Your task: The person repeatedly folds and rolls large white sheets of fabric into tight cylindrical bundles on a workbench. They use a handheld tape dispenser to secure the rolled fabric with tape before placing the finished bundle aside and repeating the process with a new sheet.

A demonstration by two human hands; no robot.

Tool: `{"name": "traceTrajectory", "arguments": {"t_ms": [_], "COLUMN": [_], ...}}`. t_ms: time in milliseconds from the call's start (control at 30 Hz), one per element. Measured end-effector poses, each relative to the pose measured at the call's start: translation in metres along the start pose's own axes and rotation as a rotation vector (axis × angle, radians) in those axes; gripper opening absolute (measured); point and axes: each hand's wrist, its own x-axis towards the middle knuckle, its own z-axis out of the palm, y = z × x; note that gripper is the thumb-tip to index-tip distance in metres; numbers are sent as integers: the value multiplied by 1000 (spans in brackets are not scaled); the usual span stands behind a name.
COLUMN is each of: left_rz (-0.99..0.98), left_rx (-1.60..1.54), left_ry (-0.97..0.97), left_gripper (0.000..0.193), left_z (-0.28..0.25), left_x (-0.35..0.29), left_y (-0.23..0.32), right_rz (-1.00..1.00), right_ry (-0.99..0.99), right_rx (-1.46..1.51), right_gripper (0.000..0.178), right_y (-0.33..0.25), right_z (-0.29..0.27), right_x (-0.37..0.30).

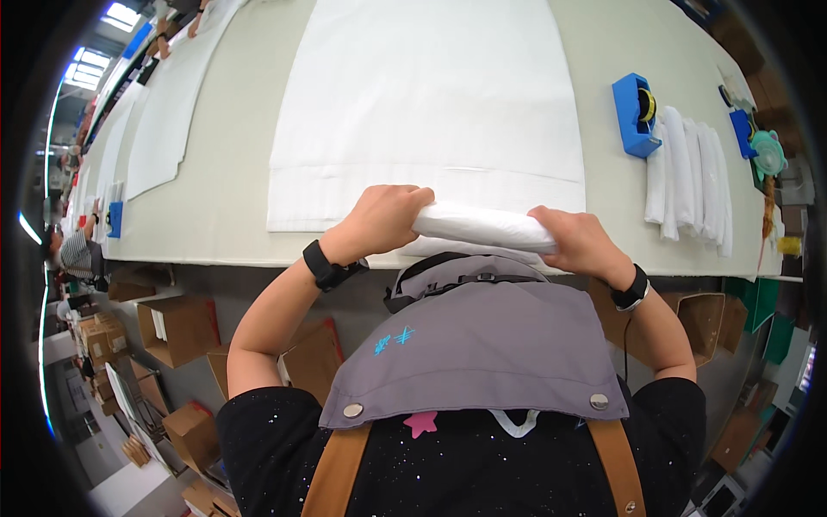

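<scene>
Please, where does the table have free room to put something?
Bare table lies between the left white sheet and the central white sheet, and between the central one and the blue tape dispenser. Crowded: the right end, with white bundles, and the near middle, at the held white bundle.

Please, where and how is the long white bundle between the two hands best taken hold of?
Probably at both ends, the left hand coming from the left, the right hand from the right: the long white bundle runs crosswise, slim and soft-looking, so end grips should support it evenly.
</scene>
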Motion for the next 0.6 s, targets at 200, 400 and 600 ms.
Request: {"name": "traceTrajectory", "arguments": {"t_ms": [200,400,600], "left_rz": [80,-335,-486], "left_rx": [-126,-226,-684], "left_ry": [25,391,499], "left_gripper": [24,16,13], "left_z": [-12,36,82], "left_x": [19,63,54], "left_y": [11,-22,-16], "right_rz": [84,495,883], "right_ry": [-180,208,1151], "right_rx": [615,567,135], "right_gripper": [54,63,73], "right_y": [27,77,236], "right_z": [26,0,-42], "right_x": [-50,-110,-234]}}
